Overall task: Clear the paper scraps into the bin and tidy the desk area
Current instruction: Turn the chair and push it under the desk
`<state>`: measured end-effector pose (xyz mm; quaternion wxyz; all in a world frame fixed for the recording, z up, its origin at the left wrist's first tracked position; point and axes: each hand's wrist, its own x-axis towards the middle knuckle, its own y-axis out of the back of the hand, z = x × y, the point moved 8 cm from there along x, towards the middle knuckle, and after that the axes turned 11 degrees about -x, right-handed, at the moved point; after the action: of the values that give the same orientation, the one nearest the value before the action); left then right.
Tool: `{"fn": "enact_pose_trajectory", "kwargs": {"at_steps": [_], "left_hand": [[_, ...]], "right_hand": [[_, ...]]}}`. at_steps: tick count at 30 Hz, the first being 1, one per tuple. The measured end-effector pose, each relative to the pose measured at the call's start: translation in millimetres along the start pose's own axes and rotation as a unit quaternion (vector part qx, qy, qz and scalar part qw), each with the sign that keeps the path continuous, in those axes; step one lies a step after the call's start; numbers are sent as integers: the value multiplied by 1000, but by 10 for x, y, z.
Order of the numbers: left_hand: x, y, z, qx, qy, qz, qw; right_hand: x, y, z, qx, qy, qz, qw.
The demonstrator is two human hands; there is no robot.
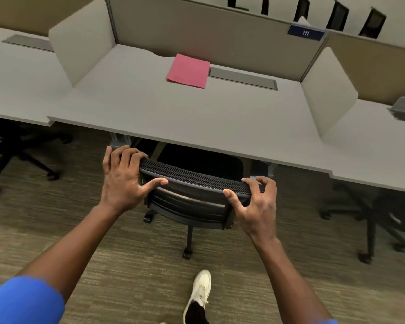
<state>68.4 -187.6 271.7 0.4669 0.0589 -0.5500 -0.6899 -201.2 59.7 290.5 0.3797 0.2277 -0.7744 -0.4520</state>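
A black mesh-backed office chair (194,178) stands pushed under the front edge of the grey desk (173,118). My left hand (124,178) grips the left end of the backrest top, fingers over it and thumb along its near side. My right hand (255,202) holds the right end, fingers curled loosely over the rim. A pink folder (188,70) lies flat at the back middle of the desk. No paper scraps or bin are in view.
White side dividers (84,40) (327,90) fence the desk on both sides. A grey cable flap (243,78) sits right of the folder. Other chairs' wheeled bases stand at left (21,160) and right (369,220). My white shoe (200,291) is on the carpet.
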Motion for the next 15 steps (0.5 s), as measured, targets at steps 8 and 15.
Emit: {"fn": "enact_pose_trajectory", "kwargs": {"at_steps": [8,15], "left_hand": [[493,-322,40,27,7,-16,999],[927,-567,84,58,4,-16,998]], "right_hand": [[648,-241,311,-14,13,-6,1000],[1177,-395,506,7,27,1,1000]]}}
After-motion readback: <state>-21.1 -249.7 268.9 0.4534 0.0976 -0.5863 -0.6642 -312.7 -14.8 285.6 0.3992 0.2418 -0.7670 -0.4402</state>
